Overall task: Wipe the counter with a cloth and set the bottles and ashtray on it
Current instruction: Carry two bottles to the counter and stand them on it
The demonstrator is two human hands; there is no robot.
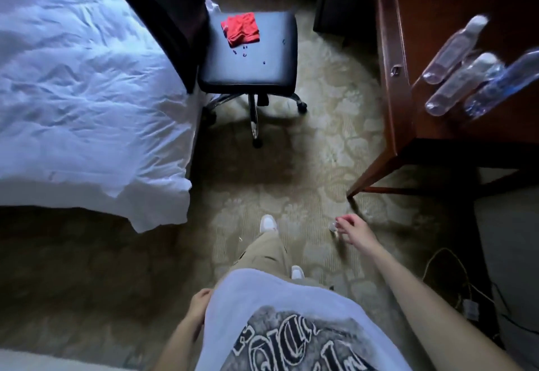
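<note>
**Small clear thing pinched in my right hand, bottles on the counter, cloth on the chair**

My right hand [351,229] is stretched out low over the patterned carpet [320,149], and its fingertips pinch a small clear object [333,227]; it is too small and blurred for me to say what it is. My left hand [198,306] hangs at my hip, half hidden behind the hem of my white shirt [262,306], so I cannot tell whether its fingers are curled or loose.

The wooden counter [431,6] is up and to the right of my right hand, well apart from it. Three clear plastic bottles [455,50] stand close together on it near its front edge; blur keeps me from telling whether they hold anything.

The red cloth [240,31] lies crumpled on the black seat of the office chair [250,61], far ahead of both hands. A few small dark specks are scattered on the seat just beside the cloth.

The bed with its white sheet [81,85] fills the left side, touching the chair's backrest. Cables [455,271] lie on the floor to my right.
</note>
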